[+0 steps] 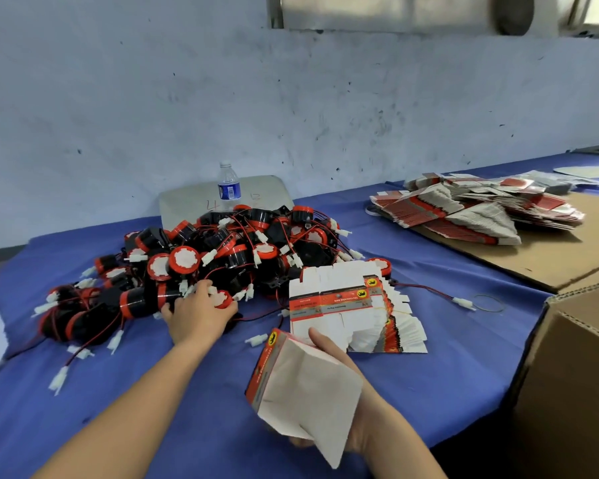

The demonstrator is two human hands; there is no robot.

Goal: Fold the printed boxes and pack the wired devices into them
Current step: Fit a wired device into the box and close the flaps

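Observation:
A big heap of black and red wired devices [229, 250] with white plugs lies on the blue cloth. My left hand [196, 316] reaches into the heap's near edge, its fingers curled round one device [222, 300] with a red rim. My right hand [339, 382] holds a folded-up printed box [301, 392], red on one side, white inside, its open flaps pointing down. Beyond that box, a fanned stack of flat printed boxes [353, 305] rests on the cloth.
A water bottle [228, 188] stands behind the heap against the wall. A larger pile of flat boxes [471, 209] lies on brown cardboard [550, 257] at the back right. An open carton [574, 368] stands at the right edge. A rubber band [488, 303] lies near it.

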